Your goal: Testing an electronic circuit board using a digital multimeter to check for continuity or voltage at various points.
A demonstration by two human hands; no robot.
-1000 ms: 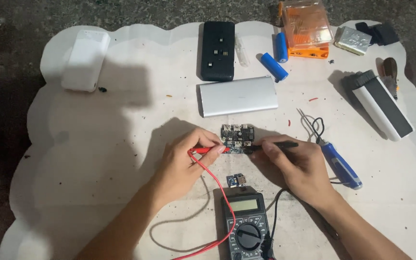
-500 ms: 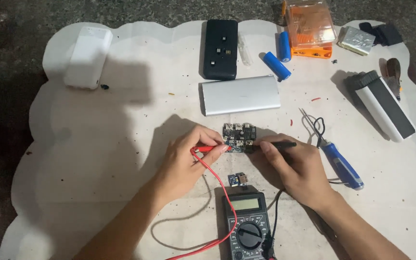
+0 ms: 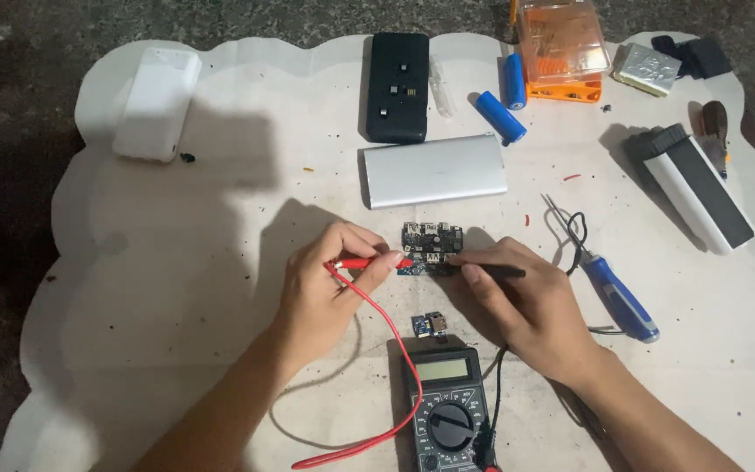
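Red probe [image 3: 367, 262] pinched in left hand [image 3: 325, 293], black probe [image 3: 493, 272] pinched in right hand [image 3: 526, 306], both tips set on small circuit board [image 3: 431, 246] at worktop [image 3: 220, 262] centre. Multimeter [image 3: 447, 411] at six o'clock, silver power bank [image 3: 434, 170] at twelve, blue screwdriver [image 3: 619, 299] at three. Mid-measurement, by the look of it. Calls next for steady tips and a glance down at the display.

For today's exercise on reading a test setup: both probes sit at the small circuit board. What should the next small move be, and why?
Probably look down at the multimeter: the left hand holds the red probe and the right hand the black probe against the circuit board, so a reading is likely due.
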